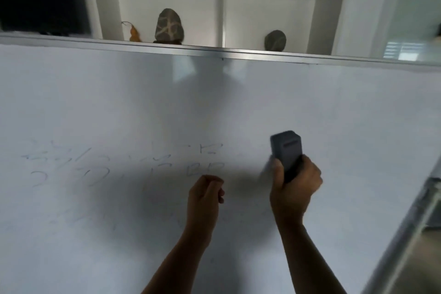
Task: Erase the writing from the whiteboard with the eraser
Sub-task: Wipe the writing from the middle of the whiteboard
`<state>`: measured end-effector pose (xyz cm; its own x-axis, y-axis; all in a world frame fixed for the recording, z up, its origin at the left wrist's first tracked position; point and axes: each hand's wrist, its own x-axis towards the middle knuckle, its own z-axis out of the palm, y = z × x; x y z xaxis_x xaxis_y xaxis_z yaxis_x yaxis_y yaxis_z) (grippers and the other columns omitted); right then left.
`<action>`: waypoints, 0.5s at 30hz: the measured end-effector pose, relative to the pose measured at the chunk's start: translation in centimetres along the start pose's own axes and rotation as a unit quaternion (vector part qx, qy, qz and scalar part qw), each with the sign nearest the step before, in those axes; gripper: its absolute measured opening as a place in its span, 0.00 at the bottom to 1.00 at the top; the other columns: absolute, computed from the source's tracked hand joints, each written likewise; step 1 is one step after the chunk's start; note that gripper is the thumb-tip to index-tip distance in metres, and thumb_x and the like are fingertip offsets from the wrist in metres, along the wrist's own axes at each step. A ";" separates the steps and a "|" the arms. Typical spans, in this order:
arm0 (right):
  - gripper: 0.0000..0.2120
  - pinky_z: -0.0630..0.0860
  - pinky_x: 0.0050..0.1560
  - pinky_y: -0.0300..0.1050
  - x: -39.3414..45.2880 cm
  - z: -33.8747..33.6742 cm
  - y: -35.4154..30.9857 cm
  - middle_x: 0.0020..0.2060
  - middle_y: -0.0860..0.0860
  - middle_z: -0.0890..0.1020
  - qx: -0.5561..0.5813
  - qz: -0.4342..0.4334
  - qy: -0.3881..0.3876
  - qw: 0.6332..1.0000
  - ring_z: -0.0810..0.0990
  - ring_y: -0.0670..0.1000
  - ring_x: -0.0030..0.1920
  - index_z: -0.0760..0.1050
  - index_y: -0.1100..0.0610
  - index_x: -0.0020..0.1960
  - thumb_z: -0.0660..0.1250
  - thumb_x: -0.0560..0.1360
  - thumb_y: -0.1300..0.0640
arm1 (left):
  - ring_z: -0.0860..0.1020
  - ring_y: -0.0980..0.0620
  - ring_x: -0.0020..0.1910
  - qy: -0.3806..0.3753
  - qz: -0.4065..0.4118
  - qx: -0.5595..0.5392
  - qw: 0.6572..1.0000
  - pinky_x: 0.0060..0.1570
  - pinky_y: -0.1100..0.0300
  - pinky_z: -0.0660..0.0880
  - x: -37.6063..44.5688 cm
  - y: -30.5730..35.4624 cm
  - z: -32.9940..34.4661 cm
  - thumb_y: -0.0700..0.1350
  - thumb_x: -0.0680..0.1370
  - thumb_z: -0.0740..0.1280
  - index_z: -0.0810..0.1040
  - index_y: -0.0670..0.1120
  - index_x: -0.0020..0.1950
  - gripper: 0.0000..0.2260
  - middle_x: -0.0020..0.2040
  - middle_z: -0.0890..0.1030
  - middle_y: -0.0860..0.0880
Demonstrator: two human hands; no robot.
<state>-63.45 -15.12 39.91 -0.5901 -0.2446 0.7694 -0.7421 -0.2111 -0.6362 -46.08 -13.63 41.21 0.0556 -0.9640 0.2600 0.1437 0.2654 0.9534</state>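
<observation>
Right hand (294, 188) grips a dark grey eraser (286, 153) right of frame centre, fingers and thumb wrapped round its lower half, upper half sticking up above the fist. The eraser sits against the whiteboard (346, 126); frame is motion-blurred, so actual contact can't be confirmed. A soft smear shows just left of the thumb.

Left hand (206, 194) is curled into a loose fist at lower centre, holding nothing visible, close to the board surface; touching or not, can't tell. Both forearms come up from the bottom edge.

Faint grey writing (124, 164) occupies the left and centre of the board, at about the height of the eraser and to its left: two rows of strokes, illegible, with fainter marks lower left. Its right end lies just above the left hand. Board area right of the eraser looks blank.

Aluminium top rail (238, 53) of the board crosses the upper third of the frame. Behind it, white shelving (224, 7) with a veined brown stone (169, 26) at upper centre, an orange dried leaf (133, 33) to its left, and a smaller round grey stone (275, 40) in the next compartment to the right. A dark screen (40, 0) fills the upper left corner. Board's right frame edge (405, 234) runs diagonally at lower right.
</observation>
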 end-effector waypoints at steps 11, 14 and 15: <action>0.27 0.76 0.53 0.54 -0.4 -0.3 2.5 0.59 0.64 0.74 -0.013 -0.092 -0.023 0.995 0.70 0.60 0.59 0.67 0.65 0.69 0.64 0.76 0.50 | 0.72 0.56 0.30 0.053 0.095 0.039 0.993 0.29 0.64 0.70 -1.9 -0.8 2.8 0.29 0.75 0.61 0.76 0.41 0.40 0.10 0.29 0.75 0.51; 0.27 0.77 0.57 0.53 -2.5 0.4 2.5 0.63 0.62 0.72 -0.052 -0.287 -0.157 0.944 0.70 0.59 0.62 0.64 0.62 0.71 0.63 0.75 0.54 | 0.72 0.57 0.29 0.052 0.130 0.071 0.988 0.29 0.65 0.70 -1.9 -0.4 3.5 0.30 0.75 0.62 0.75 0.45 0.40 0.11 0.32 0.76 0.50; 0.27 0.78 0.56 0.53 -2.4 0.4 2.8 0.63 0.61 0.72 -0.058 -0.319 -0.178 0.929 0.70 0.59 0.62 0.64 0.61 0.71 0.64 0.75 0.54 | 0.72 0.58 0.29 0.054 0.138 0.079 0.986 0.28 0.67 0.69 -1.8 -0.3 3.7 0.30 0.75 0.62 0.75 0.46 0.41 0.11 0.32 0.76 0.49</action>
<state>-64.00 -15.45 36.20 0.1094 -0.4071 0.9068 -0.9463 -0.3218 -0.0303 -49.89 -12.07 40.99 0.1778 -0.8458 0.5029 -0.0459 0.5034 0.8628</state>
